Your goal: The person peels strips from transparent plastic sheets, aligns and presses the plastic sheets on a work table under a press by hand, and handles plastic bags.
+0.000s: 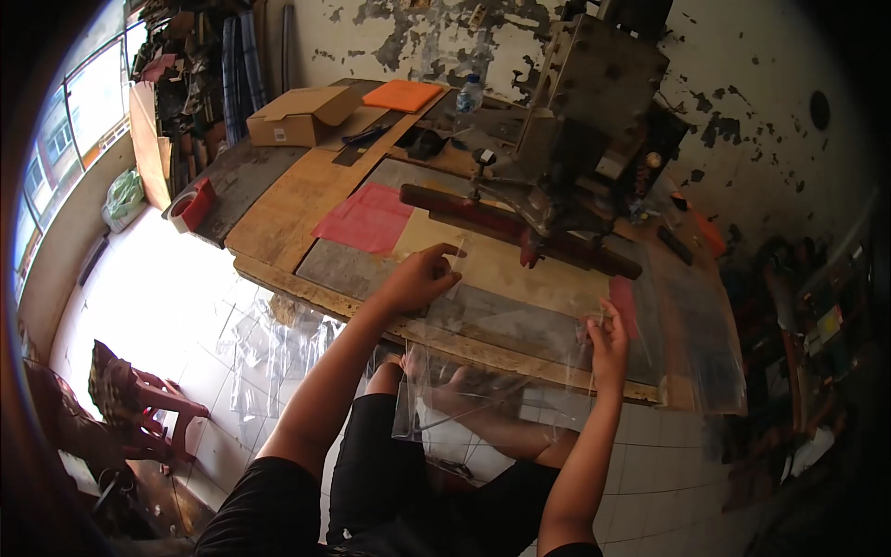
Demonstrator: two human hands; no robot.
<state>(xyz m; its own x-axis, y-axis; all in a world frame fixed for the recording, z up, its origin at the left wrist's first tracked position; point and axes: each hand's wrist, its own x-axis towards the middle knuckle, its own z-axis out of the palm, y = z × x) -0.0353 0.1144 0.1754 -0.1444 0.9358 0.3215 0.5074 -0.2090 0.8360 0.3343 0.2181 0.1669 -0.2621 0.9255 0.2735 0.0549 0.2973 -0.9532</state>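
A clear plastic sheet [497, 385] stretches between my hands and hangs over the table's front edge above my lap. My left hand [422, 278] pinches its left side between thumb and fingers, over the worktop. At the right side, my right hand [608, 342] is closed on the sheet's edge. Beyond my hands, a pale yellow sheet [520, 274] lies flat on the grey work surface, under the long bar [520, 230] of a machine [594, 102]. Pink-red sheets show at its left [365, 218] and right [623, 302].
A cardboard box [302, 116], an orange packet [402, 96] and a plastic bottle [470, 95] stand toward the back. A red tape dispenser [193, 206] sits at the table's left edge. More clear plastic [274, 348] lies on the tiled floor, near a stool [167, 408].
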